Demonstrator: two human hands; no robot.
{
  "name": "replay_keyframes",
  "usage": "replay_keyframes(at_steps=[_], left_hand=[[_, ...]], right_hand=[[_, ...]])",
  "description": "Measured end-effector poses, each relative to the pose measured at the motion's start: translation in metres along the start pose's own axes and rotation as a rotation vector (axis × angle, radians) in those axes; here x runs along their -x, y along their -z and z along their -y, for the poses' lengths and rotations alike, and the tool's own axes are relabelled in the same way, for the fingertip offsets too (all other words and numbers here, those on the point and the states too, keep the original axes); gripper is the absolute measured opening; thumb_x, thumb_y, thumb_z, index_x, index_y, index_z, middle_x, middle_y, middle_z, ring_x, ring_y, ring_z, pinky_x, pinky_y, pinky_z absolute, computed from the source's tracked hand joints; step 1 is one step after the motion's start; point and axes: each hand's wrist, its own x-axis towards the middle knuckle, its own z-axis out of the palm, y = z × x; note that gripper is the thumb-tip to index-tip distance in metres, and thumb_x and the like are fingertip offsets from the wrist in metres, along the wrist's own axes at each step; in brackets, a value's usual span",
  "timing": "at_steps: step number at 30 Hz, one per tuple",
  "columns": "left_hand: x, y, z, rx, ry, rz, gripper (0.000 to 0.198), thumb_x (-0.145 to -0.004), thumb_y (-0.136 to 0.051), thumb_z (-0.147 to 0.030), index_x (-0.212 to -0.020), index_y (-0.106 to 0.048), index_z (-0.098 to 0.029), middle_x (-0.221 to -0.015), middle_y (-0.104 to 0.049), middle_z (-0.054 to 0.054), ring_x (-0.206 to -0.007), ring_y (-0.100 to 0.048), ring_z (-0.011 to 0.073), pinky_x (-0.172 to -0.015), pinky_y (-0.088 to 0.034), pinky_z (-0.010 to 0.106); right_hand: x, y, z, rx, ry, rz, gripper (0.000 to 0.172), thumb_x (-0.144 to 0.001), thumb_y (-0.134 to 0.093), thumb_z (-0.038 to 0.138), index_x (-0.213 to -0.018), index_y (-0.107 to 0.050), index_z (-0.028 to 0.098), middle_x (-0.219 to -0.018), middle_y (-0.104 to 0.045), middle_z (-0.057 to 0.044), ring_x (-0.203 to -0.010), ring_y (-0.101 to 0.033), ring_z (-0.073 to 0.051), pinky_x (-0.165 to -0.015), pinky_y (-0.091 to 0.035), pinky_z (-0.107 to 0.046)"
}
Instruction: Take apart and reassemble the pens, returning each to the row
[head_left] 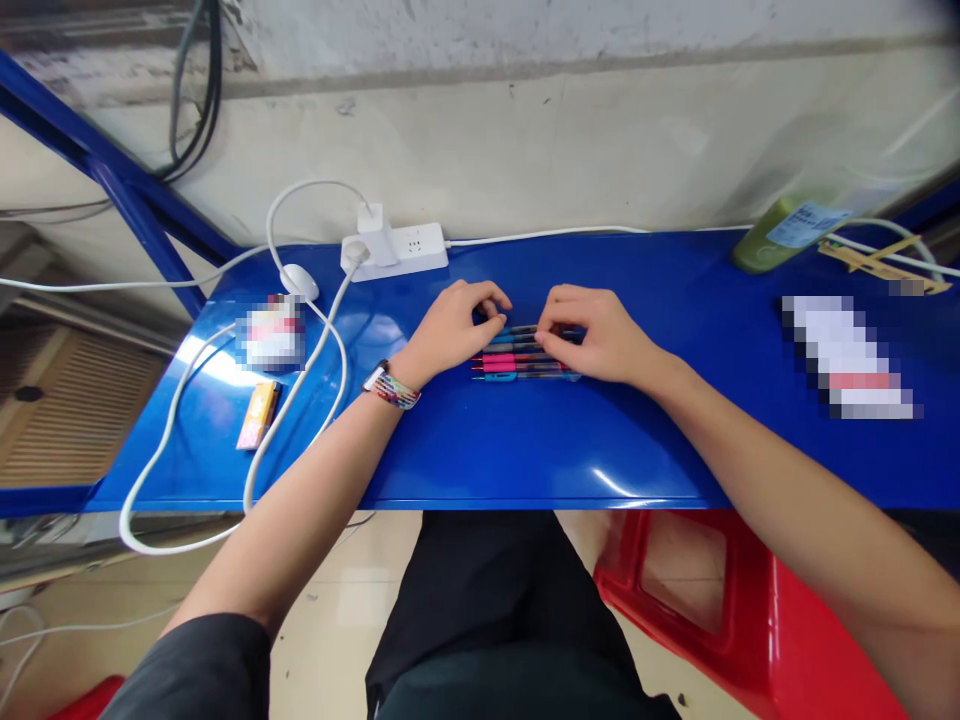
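In the head view, pens [517,362] lie side by side on the blue table [487,450]. The left hand [461,325] is by their left ends, fingers loosely curled, parted from the thumb. The right hand [592,330] bends over their right ends; whether its fingers grip any, I cannot tell.

Pens [517,364] partly hidden by right hand's fingers [556,303]; red stool [750,590] cut off below.
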Motion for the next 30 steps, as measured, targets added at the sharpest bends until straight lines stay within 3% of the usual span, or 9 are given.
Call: replay_keyframes(at_steps=[4, 8, 17, 30], left_hand=[[0.0, -0.001, 0.004, 0.033, 0.044, -0.049, 0.023, -0.096, -0.063, -0.018, -0.11, -0.081, -0.023, -0.097, -0.084, 0.003, -0.096, -0.076, 0.0239, -0.095, -0.057, 0.041], [-0.002, -0.002, 0.006, 0.078, 0.065, -0.054, 0.024, -0.096, -0.061, -0.016, -0.108, -0.08, -0.022, -0.094, -0.083, 0.003, -0.09, -0.076, 0.0218, -0.089, -0.057, 0.038], [0.001, 0.0, 0.0, 0.035, 0.045, -0.049, 0.017, -0.096, -0.069, -0.022, -0.108, -0.08, -0.022, -0.096, -0.084, 0.004, -0.097, -0.076, 0.0243, -0.099, -0.058, 0.043], [0.0, 0.001, 0.002, 0.055, 0.043, -0.05, 0.017, -0.098, -0.066, -0.025, -0.107, -0.08, -0.023, -0.097, -0.084, 0.004, -0.095, -0.076, 0.0238, -0.095, -0.058, 0.041]], right_hand=[[0.004, -0.007, 0.021, 0.001, 0.119, 0.091, 0.021, -0.103, -0.067, 0.02, -0.082, -0.07, 0.022, -0.084, -0.065, -0.004, -0.079, -0.061, -0.021, -0.072, -0.046, -0.036], [0.007, -0.01, 0.025, 0.033, 0.198, 0.117, 0.019, -0.104, -0.07, 0.023, -0.086, -0.072, 0.022, -0.085, -0.067, -0.005, -0.081, -0.061, -0.022, -0.073, -0.047, -0.037], [0.007, -0.012, 0.023, 0.056, 0.228, 0.147, 0.019, -0.103, -0.069, 0.021, -0.084, -0.071, 0.022, -0.083, -0.069, -0.005, -0.079, -0.06, -0.022, -0.074, -0.049, -0.038], [0.007, -0.014, 0.025, 0.059, 0.24, 0.187, 0.012, -0.104, -0.077, 0.028, -0.093, -0.076, 0.023, -0.095, -0.073, -0.006, -0.088, -0.065, -0.024, -0.078, -0.051, -0.039]])
